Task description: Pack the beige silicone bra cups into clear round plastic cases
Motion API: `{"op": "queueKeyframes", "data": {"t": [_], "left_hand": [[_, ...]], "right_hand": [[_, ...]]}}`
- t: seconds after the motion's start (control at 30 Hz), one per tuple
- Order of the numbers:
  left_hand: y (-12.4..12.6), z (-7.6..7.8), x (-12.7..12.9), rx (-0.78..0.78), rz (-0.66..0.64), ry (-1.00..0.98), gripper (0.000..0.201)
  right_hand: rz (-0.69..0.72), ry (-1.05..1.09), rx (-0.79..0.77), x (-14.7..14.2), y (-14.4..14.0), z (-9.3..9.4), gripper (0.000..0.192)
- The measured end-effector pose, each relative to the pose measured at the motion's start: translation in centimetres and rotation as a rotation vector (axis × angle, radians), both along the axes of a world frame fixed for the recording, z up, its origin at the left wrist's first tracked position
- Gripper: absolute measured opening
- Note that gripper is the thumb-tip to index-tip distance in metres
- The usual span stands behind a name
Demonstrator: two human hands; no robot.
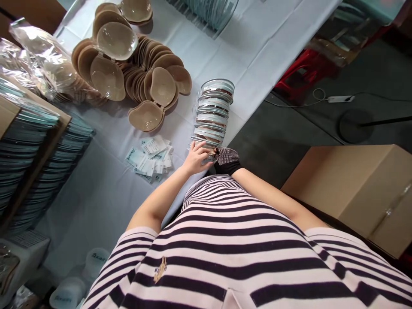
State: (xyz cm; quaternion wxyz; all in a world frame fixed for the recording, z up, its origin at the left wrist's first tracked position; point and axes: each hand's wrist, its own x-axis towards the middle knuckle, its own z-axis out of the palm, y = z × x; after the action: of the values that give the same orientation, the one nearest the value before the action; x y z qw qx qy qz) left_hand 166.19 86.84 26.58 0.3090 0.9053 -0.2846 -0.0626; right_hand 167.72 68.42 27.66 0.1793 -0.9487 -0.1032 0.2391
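A row of round clear plastic cases (212,113) stands on edge along the table's side, with brown shapes showing inside several. At the row's near end, my bare left hand (197,159) has its fingers bent over a clear case, which the fingers partly hide. My right hand (227,158), in a black glove with pale dots, is closed at the right edge of the same case; its fingertips are mostly hidden. Left of my left hand lies a loose pile of small white and teal printed packets (152,159). Beyond it are rows of beige adhesive bra cups (162,86), nested together.
A white cloth covers the table (251,47). Stacked teal-edged cases (28,146) and shiny plastic-wrapped cups (48,64) are at left. More clear cases (209,13) stand at the far edge. A cardboard box (341,184) and red stool (299,73) are at right.
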Motion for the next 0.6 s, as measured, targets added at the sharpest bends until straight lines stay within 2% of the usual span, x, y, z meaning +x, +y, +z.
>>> {"op": "queueKeyframes", "data": {"t": [0.17,0.33,0.4,0.5,0.6], "left_hand": [[-0.2,0.2,0.1,0.014,-0.019,-0.003,0.019],[0.0,0.5,0.0,0.031,-0.024,-0.012,0.018],[-0.1,0.5,0.0,0.059,-0.019,-0.015,0.016],[-0.2,0.7,0.3,0.11,-0.003,-0.03,0.018],[-0.2,0.9,1.1,0.14,0.031,-0.064,0.023]], "right_hand": [[-0.126,-0.02,0.113,-0.3,-0.1,-0.6,0.024],[-0.33,0.111,0.316,-0.4,-0.3,-1.1,0.02],[-0.288,0.144,0.31,-0.2,-0.3,-0.7,0.021],[-0.135,0.125,0.237,0.5,-0.5,-0.2,0.026],[-0.04,0.211,0.303,1.7,-1.0,0.0,0.03]]}}
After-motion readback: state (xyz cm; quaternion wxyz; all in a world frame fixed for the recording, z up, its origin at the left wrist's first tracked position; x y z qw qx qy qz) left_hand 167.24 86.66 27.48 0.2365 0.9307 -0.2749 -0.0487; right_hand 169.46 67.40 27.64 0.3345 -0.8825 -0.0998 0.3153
